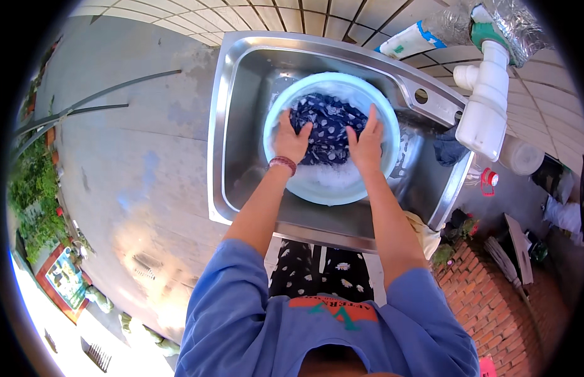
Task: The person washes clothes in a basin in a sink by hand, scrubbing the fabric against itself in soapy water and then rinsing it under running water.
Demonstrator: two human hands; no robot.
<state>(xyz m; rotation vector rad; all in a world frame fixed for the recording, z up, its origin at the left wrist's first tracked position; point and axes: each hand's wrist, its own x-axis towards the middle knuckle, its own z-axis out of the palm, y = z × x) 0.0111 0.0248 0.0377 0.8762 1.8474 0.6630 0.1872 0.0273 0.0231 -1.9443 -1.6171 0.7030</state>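
Observation:
A dark blue cloth with a white pattern (330, 119) lies bunched up in sudsy water inside a light blue basin (271, 147). The basin stands in a stainless steel sink (248, 179). At the cloth's left edge is my left hand (292, 141), thumb and fingers apart, with a dark red bracelet (283, 163) on its wrist. My right hand (366, 146) touches the right edge with its thumb and fingers stretched out. White foam (330, 177) floats in front of the cloth. Some fingertips are hidden by the cloth and foam.
White plastic pipework (487, 113) hangs by the sink's right end. A dark cloth (449, 149) lies in the sink's right part, and a pale yellow cloth (424, 234) hangs at its near right corner. Beyond stand a red-capped bottle (490, 179) and a broom (502, 261).

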